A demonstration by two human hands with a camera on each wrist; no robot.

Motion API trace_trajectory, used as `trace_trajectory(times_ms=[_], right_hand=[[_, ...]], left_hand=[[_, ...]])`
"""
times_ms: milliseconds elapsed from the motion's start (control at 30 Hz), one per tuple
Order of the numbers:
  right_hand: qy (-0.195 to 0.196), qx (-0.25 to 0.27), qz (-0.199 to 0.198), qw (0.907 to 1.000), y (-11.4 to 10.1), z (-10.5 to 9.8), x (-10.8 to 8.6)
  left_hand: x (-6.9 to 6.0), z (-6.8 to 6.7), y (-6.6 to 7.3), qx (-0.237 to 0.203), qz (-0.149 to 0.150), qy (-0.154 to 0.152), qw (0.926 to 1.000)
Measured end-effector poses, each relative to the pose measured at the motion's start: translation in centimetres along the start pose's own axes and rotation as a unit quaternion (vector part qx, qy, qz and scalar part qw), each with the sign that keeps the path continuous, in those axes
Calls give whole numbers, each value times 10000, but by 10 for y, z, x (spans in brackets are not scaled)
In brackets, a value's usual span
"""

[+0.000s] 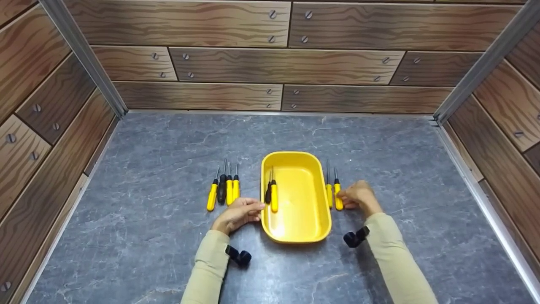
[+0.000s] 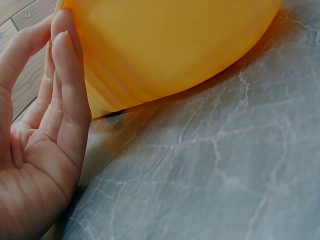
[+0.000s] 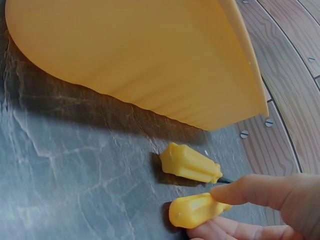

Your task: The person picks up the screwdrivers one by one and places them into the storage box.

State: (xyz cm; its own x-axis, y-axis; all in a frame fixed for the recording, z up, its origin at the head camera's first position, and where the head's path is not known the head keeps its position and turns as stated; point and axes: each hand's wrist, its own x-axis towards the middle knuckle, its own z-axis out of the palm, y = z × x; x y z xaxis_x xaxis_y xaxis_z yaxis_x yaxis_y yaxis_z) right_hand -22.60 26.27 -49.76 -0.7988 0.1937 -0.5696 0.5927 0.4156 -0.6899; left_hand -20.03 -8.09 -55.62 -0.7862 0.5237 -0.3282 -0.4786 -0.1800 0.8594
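Grey marbled surface (image 1: 126, 253): eight screwdrivers (image 1: 211, 197), four left of one tray (image 1: 301, 207), two inside, two right (right hand (image 1: 359, 196) pinching one); left hand (image 1: 238, 212) pinches its rim (image 1: 297, 242).

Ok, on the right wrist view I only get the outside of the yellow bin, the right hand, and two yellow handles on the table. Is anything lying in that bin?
Observer: Yes, the head view shows two screwdrivers in the yellow bin: a black-handled screwdriver and a yellow-handled screwdriver.
Operator: Good. And is anything touching it on the far side from me?
Observer: The left hand, with its fingertips at the rim on the left side.
Operator: Any more screwdrivers outside my picture?
Observer: Four on the table left of the bin, three with yellow handles and one with a black handle.
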Motion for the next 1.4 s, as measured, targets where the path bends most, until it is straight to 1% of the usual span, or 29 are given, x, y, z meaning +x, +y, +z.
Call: trace_trajectory(times_ms=[133,300,500,733,833,967,1167,1267,1333,1400], right_hand=[[7,-117,-7,9999,0,0,1],[26,-287,93,9995,-2,-1,1],[22,-274,145,9995,-5,-3,0],[23,-218,136,9997,-2,-2,2],[16,-125,115,9999,0,-1,2],[-90,132,24,9999,1,-1,0],[-492,484,-247,9973,3,-3,-5],[-596,594,-327,9959,3,-5,-6],[-608,637,-338,9955,1,-5,-7],[-621,692,-334,9951,0,-6,-8]], left_hand=[[0,0,0,-21,2,-12,10000],[1,0,-1,-59,15,-52,10000],[0,1,1,-62,8,23,10000],[-1,1,0,-11,19,-29,10000],[0,1,0,-1,24,-31,10000],[0,2,0,1,-10,-35,10000],[1,1,-2,15,55,-89,9999],[1,0,-3,23,179,-190,9997],[0,-1,-3,9,298,-347,9990],[0,-2,-3,6,361,-436,9984]])
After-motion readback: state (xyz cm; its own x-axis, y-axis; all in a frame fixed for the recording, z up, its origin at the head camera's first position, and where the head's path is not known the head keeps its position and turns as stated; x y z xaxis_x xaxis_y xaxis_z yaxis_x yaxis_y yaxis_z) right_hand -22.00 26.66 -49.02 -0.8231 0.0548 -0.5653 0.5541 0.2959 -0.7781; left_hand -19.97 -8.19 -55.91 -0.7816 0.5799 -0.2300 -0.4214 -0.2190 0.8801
